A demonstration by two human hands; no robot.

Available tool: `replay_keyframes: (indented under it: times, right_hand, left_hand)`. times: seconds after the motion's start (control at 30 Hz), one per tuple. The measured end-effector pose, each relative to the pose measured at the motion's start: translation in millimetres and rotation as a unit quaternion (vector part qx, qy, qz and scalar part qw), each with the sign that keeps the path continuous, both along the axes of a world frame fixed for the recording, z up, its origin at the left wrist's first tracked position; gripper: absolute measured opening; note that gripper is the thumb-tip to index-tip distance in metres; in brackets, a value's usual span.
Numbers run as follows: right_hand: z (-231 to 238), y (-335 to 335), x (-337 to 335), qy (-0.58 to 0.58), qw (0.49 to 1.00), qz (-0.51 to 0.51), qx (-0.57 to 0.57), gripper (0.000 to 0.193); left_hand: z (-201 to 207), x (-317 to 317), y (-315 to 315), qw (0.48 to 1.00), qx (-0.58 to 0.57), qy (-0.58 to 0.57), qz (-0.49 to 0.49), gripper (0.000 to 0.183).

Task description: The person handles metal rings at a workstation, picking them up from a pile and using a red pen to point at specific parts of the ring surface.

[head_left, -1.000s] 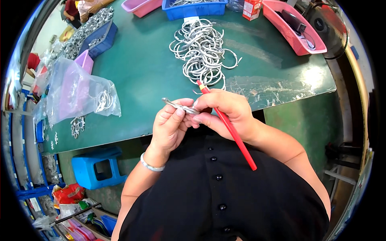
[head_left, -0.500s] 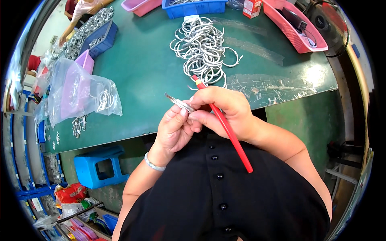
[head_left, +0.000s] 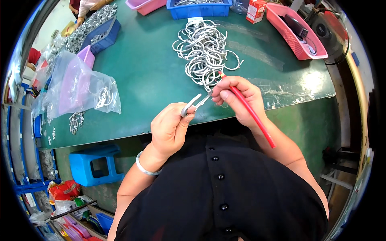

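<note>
Green work table (head_left: 140, 60) fills most of the upper view, its surface scuffed near the right front edge. Blue plastic stool (head_left: 79, 166) on the floor at the left, beside the table's front edge. Clear plastic bag (head_left: 90, 90) on the table's left part, silver rings visible inside. Pink basket (head_left: 286, 34) at the far right, a dark device in it. Blue tray (head_left: 201, 11) at the far edge, holding more silver metal.

Heap of silver rings (head_left: 203, 52) lies mid-table, between the blue tray and the hands; most rings overlap, one juts out to the right.

Left hand (head_left: 171, 126): fingers curled, thumb pressed in, gripping a curved silver piece at the fingertips. Right hand (head_left: 245, 96): partly curled around a red rod (head_left: 257, 120), which slants back over the wrist. Whether its fingertips also touch metal: cannot tell.

Curved silver piece (head_left: 189, 107): above the table's front edge, in front of the heap; bent, one end pointing up and right.
</note>
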State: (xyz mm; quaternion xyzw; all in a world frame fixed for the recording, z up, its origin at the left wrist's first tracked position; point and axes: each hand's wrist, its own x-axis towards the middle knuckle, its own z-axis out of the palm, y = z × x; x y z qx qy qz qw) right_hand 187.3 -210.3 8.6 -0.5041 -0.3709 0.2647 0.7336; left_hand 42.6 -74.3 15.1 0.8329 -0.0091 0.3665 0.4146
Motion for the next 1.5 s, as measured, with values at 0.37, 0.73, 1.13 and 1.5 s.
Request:
replay_keyframes:
  times: [0.37, 0.73, 1.13, 1.5]
  right_hand:
    - [27.4, -2.1, 4.5, -0.155, 0.986, 0.047, 0.051, 0.010]
    - [11.0, 7.7, -2.9, -0.140, 0.989, 0.032, 0.030, 0.011]
    - [12.6, 6.0, -6.0, -0.178, 0.983, 0.023, -0.027, 0.009]
    - [8.1, 9.3, -8.6, -0.164, 0.986, -0.009, -0.018, 0.010]
  left_hand:
    - [7.0, 1.5, -2.8, 0.849, -0.508, 0.129, -0.070, 0.014]
    - [5.4, -0.5, -3.2, 0.830, -0.534, 0.138, -0.088, 0.013]
    - [4.4, -2.0, -3.4, 0.846, -0.508, 0.132, -0.096, 0.012]
    - [6.4, 0.0, -5.0, 0.854, -0.501, 0.123, -0.074, 0.012]
